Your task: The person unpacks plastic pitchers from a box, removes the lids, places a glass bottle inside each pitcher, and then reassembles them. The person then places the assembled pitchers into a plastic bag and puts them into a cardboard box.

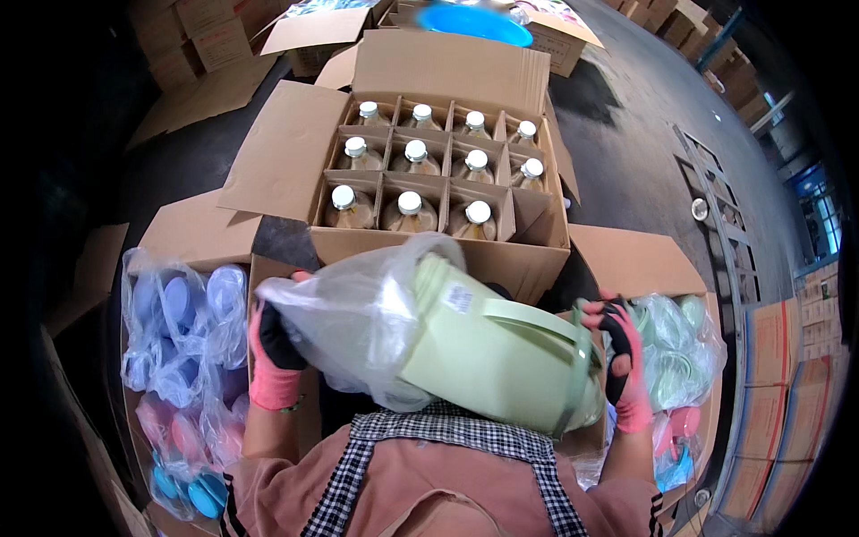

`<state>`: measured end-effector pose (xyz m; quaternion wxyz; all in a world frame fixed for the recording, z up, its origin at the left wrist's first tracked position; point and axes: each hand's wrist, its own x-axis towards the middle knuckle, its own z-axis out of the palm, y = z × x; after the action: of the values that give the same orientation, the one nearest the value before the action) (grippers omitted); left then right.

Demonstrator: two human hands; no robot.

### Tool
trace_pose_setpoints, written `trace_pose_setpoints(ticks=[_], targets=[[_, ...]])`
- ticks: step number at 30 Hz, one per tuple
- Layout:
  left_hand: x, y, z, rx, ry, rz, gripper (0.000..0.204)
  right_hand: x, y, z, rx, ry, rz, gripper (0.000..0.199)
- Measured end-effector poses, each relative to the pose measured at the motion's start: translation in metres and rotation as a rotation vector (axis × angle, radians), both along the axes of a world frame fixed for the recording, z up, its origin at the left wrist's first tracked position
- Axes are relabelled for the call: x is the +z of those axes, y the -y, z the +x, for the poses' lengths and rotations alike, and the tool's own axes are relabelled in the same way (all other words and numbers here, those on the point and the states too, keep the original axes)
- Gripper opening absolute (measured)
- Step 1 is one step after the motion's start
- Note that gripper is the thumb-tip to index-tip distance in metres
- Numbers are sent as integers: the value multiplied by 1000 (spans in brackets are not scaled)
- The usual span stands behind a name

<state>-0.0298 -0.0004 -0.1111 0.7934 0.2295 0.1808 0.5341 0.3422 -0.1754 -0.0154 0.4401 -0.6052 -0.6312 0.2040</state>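
Observation:
A light green plastic pitcher [501, 358] with a long side handle lies tilted across my front. A clear plastic bag [358, 304] covers its left end. My left hand [277, 345], in a pink and black glove with bare fingertips, is closed on the bag's left edge. At the other end, my right hand [622, 358], gloved the same way, has its fingers curled against the pitcher's rim. Just beyond is an open carton [394, 240] with cardboard dividers, holding several clear bottles [410, 210] with white caps.
At my left, a carton holds bagged purple, pink and blue plastic ware [179, 304]. Another at my right holds bagged green, pink and blue pieces [671, 349]. A blue basin [474, 24] sits on boxes at the back. Stacked cartons [769, 403] stand far right, near a metal frame [725, 210].

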Motion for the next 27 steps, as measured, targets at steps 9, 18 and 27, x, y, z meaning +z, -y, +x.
trace_pose_setpoints(ticks=[9,18,27], targets=[[-12,27,-1,172,-94,-134,22,24,-1,20,158,717,-710,54],[22,12,-66,600,-201,20,39,55,3,9,-451,-308,-268,50],[34,38,-110,545,88,388,37,-65,-29,-91,-323,-387,-97,57]])
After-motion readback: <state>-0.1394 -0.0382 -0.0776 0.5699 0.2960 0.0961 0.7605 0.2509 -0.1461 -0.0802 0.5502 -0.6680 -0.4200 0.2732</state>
